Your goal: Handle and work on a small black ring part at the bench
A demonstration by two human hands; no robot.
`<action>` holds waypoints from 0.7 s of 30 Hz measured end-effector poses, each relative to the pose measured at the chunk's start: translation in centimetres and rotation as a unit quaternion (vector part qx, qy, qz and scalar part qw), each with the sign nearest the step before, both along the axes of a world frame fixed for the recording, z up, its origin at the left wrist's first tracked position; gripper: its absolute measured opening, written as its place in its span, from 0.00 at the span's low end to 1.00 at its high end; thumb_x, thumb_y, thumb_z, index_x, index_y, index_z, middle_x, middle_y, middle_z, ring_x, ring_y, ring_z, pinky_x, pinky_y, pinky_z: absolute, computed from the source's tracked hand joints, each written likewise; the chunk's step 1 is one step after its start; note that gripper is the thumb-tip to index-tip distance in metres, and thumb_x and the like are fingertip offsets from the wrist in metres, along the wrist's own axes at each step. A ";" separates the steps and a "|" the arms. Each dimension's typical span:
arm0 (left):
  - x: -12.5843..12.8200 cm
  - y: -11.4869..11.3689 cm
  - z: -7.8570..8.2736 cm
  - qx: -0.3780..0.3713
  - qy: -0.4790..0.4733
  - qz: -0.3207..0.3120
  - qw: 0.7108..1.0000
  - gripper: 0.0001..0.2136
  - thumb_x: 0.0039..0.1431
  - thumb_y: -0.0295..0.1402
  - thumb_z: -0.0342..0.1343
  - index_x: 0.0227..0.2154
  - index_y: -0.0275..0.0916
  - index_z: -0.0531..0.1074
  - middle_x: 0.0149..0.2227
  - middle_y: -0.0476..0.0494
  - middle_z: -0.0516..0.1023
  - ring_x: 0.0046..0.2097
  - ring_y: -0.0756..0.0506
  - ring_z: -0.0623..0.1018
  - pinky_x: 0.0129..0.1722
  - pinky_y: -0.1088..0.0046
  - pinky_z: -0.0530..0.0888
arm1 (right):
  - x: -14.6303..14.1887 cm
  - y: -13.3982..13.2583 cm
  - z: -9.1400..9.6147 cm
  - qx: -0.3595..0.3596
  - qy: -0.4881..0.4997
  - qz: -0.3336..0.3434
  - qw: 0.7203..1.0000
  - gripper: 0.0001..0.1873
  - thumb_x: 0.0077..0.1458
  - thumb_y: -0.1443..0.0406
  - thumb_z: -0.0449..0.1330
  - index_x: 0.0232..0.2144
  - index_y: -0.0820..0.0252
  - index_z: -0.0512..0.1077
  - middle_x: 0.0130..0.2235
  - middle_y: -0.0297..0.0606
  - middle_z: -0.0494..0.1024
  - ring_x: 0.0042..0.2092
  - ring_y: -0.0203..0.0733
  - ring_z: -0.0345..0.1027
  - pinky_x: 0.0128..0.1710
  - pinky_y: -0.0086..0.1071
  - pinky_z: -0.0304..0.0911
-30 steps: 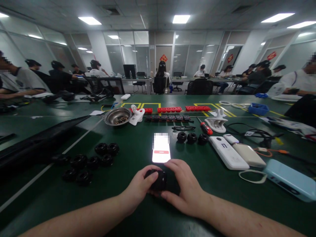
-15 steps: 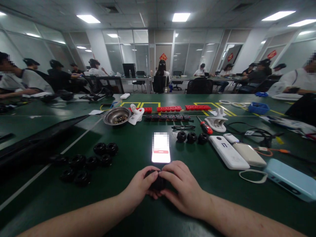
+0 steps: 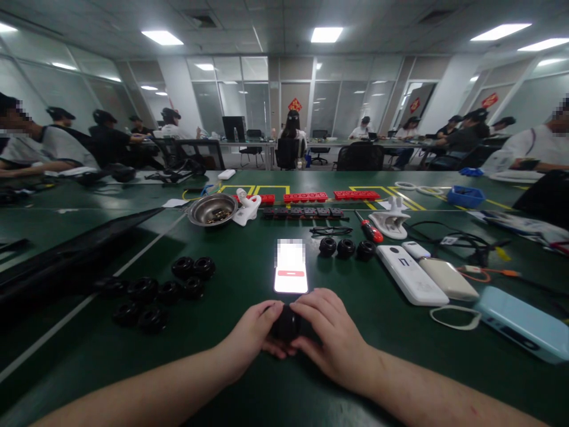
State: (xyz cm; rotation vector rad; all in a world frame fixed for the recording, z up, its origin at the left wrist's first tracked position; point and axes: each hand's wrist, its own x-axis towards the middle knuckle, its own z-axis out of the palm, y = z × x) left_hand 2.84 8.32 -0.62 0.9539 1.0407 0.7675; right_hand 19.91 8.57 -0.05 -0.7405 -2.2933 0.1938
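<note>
Both my hands meet low in the middle of the green table (image 3: 249,249), around a small black round part (image 3: 287,324). My left hand (image 3: 258,335) pinches it from the left and my right hand (image 3: 329,338) curls over it from the right. A lit phone (image 3: 290,268) lies flat just beyond my fingers. To my left sits a cluster of several similar black round parts (image 3: 164,290). Three more black round parts (image 3: 347,247) stand in a row beyond the phone on the right.
A metal bowl (image 3: 212,209), white clips, red and black part strips (image 3: 306,197), a red-handled screwdriver (image 3: 368,227), power banks (image 3: 427,276), cables and a light blue case (image 3: 524,323) lie about. A long black bar (image 3: 66,255) is at left. Other people sit at tables around.
My fingers have shifted slightly around the black part; the right fingers opened enough to show more of it. The hands stay in the same spot.
</note>
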 end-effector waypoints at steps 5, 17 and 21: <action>0.1 -0.3 -0.3 0.038 -0.003 0.061 0.997 0.19 0.43 0.44 0.55 0.34 0.34 0.64 0.29 0.45 0.70 0.25 0.50 0.72 0.21 0.77 0.68 | 0.2 -0.3 0.3 -0.055 0.007 -0.043 0.997 0.23 0.49 0.59 0.54 0.46 0.63 0.59 0.44 0.45 0.64 0.45 0.47 0.56 0.44 0.42 0.54; -0.2 0.3 -0.4 -0.005 -0.005 0.003 1.000 0.22 0.46 0.46 0.52 0.38 0.32 0.63 0.31 0.41 0.72 0.27 0.48 0.74 0.24 0.73 0.70 | 0.0 0.6 -0.1 -0.074 -0.023 -0.003 0.997 0.18 0.50 0.63 0.54 0.44 0.61 0.60 0.41 0.43 0.66 0.42 0.44 0.59 0.41 0.39 0.58; -0.1 0.1 -0.4 0.014 -0.014 0.020 1.000 0.20 0.47 0.44 0.52 0.37 0.33 0.61 0.24 0.45 0.71 0.23 0.50 0.73 0.22 0.75 0.68 | 0.0 0.2 0.0 -0.033 -0.029 -0.014 0.999 0.20 0.49 0.62 0.55 0.45 0.61 0.59 0.43 0.44 0.65 0.43 0.45 0.58 0.42 0.40 0.56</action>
